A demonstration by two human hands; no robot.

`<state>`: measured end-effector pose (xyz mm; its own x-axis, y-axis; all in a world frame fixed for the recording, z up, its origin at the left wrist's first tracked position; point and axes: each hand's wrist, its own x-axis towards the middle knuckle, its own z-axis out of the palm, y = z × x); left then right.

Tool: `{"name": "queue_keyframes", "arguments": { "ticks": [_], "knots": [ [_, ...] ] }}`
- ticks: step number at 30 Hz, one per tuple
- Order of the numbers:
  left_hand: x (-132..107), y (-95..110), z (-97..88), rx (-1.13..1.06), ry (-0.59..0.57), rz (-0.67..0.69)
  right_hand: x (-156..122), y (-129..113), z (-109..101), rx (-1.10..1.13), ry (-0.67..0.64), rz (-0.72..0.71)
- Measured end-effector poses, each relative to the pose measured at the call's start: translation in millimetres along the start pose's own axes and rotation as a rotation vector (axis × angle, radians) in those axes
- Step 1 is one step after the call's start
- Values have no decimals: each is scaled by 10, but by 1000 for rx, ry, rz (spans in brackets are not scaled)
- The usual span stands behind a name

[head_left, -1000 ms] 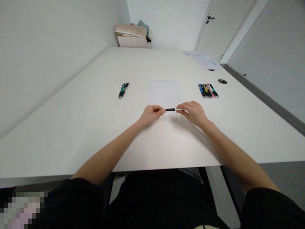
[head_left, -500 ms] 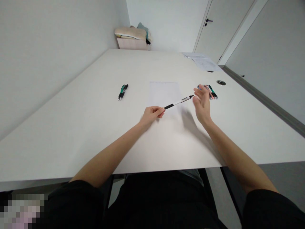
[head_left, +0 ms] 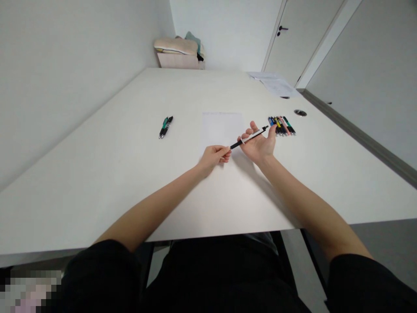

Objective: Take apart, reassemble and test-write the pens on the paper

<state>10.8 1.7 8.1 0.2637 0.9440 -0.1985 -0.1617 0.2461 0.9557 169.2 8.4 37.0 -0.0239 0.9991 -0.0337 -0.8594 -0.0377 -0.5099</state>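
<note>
A white pen (head_left: 252,135) with a black grip and black end slants up to the right above the table. My left hand (head_left: 215,157) pinches it near its lower, tip end. Palm up, my right hand (head_left: 259,145) lies under or behind the pen's upper part, its fingers spread and not wrapped round it. Whether the pen touches that palm I cannot tell. Beneath and beyond the hands lies a sheet of white paper (head_left: 221,124), partly covered by them.
Two pens, one green (head_left: 163,127) and one black (head_left: 168,127), lie at the left on the white table (head_left: 97,174). A row of several coloured pens (head_left: 282,125) lies on the right. Papers (head_left: 273,82) rest at the far right, near a round metal fitting (head_left: 300,113).
My right hand has moved left and turned palm up, coming behind the pen's upper part. My left hand, still pinching the pen, has shifted slightly right. The row of pens is now less covered.
</note>
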Motion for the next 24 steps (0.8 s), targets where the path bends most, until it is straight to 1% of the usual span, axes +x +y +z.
{"name": "queue_keyframes", "arguments": {
  "ticks": [3,8,10,14,16,18,21,24],
  "knots": [
    [43,-3,18,8,-10,-6,55,10,-20,55,1,-21],
    [72,-26,26,26,-57,2,26,-31,-38,82,-43,-35],
    [71,-21,16,-28,-88,-25,13,-79,-39,84,-59,-62],
    [62,6,-37,-272,-150,-122,5,-182,-45,110,-87,-103],
    [57,15,-67,-358,-181,-155,0,-213,-45,125,-90,-106],
    [54,14,-86,-394,-223,-177,-7,-225,-37,134,-77,-109],
    [54,1,-92,-388,-290,-186,-17,-222,-16,140,-42,-111],
    [55,-11,-84,-372,-313,-187,-14,-213,-5,132,-2,-112]
  ]
}}
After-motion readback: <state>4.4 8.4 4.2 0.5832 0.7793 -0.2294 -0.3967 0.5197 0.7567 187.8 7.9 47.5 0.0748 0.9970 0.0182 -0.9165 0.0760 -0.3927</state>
